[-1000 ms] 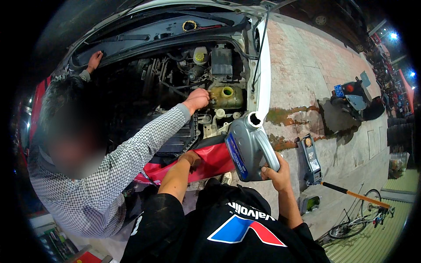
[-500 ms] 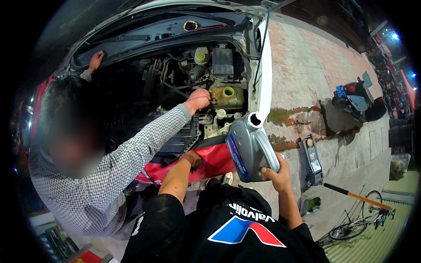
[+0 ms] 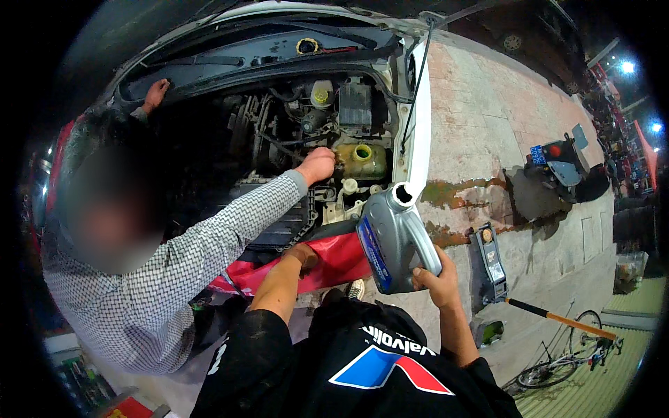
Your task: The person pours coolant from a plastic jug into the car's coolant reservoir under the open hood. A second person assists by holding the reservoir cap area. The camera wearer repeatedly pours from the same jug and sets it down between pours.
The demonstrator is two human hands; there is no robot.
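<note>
My right hand (image 3: 437,277) grips the handle of a grey plastic jug (image 3: 394,240) with a blue label. The jug stands nearly upright, its uncapped mouth facing up near the car's white fender. My left hand (image 3: 303,256) rests on a red cover (image 3: 338,259) draped over the front edge of the engine bay; its fingers are mostly hidden. Beyond the jug sits a yellowed coolant tank (image 3: 361,161) with an open neck and greenish liquid inside. A co-worker's hand (image 3: 318,166) is closed against the tank's left side.
The co-worker (image 3: 132,265) leans in from the left, other hand (image 3: 156,92) at the bay's far edge. A round cap (image 3: 306,46) lies below the windshield. To the right are a floor jack (image 3: 490,261), a scooter (image 3: 563,164), a bicycle (image 3: 557,366) and wet paving.
The view has shifted slightly. My right hand still holds the jug almost upright, and my left hand and the co-worker's hands keep their places.
</note>
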